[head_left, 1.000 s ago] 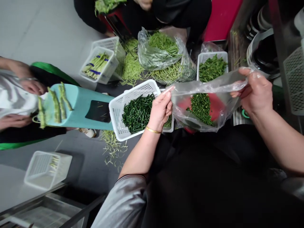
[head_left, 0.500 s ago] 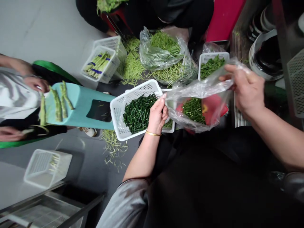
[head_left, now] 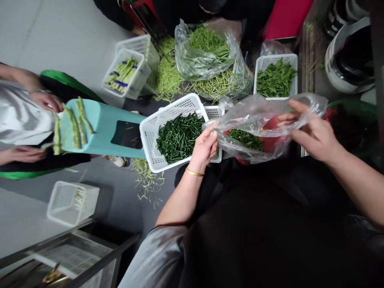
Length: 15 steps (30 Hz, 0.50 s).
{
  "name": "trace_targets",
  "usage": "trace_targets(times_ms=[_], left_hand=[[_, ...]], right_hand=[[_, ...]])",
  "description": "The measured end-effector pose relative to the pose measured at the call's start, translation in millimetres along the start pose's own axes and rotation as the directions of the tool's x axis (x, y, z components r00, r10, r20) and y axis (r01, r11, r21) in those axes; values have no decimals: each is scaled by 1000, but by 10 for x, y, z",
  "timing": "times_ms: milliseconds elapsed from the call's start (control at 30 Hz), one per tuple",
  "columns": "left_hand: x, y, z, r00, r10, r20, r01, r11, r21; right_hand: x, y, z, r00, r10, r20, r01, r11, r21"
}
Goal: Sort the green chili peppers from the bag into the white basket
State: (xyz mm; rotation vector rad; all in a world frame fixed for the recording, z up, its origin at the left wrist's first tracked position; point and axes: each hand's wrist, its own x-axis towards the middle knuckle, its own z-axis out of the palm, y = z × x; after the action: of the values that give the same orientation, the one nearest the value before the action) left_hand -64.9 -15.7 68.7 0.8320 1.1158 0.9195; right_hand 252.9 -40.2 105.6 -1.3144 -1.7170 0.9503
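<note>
My left hand, a gold bangle on its wrist, pinches the near left edge of a clear plastic bag. The bag stretches across to my right hand, whose fingers are spread apart with film lying over and between them. Below the bag are cut green stalks beside something red, partly hidden by the film. Just left of my left hand, a white basket holds dark green chili peppers. Under its right side another white basket shows in part.
A co-worker's hand is near long green stalks on a turquoise stool. Farther off are a bag of green stems, a basket of leafy greens and a basket of bundled stalks. White buckets stand at right.
My right hand has moved down and its fingers have spread from a pinch at the bag. The bag's right end has dropped with it. My left hand keeps its pinch.
</note>
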Motion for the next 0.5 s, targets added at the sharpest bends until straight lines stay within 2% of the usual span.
trace_targets(times_ms=[33,100,133,167,233,300,333,400,500], left_hand=[[-2,-30,9,1000,-1,24,-1,996,91],[1,-115,51,992,2,123,-47,929,366],[4,-166,77,982,-6,189,-96,846,525],[8,-216,100,968,-26,250,-154,725,671],[15,-292,127,938,-81,336,-269,440,857],[13,-315,117,910,-116,398,-364,235,901],[5,-306,101,894,-118,432,-407,185,894],[-29,-265,60,859,-110,500,-482,156,862],[-113,-213,29,824,-114,555,-538,146,830]], right_hand=[[-6,51,29,996,-15,84,20,998,-64],[34,133,74,987,2,160,17,993,-119],[75,163,78,990,8,143,8,993,-114],[123,186,65,996,2,90,5,997,-80],[212,207,-13,997,-27,-75,29,999,31],[259,190,-129,980,-62,-190,80,993,91],[260,170,-181,978,-83,-192,100,991,84],[231,124,-233,991,-93,-100,91,995,-33],[229,154,-111,990,56,129,-9,941,-338]])
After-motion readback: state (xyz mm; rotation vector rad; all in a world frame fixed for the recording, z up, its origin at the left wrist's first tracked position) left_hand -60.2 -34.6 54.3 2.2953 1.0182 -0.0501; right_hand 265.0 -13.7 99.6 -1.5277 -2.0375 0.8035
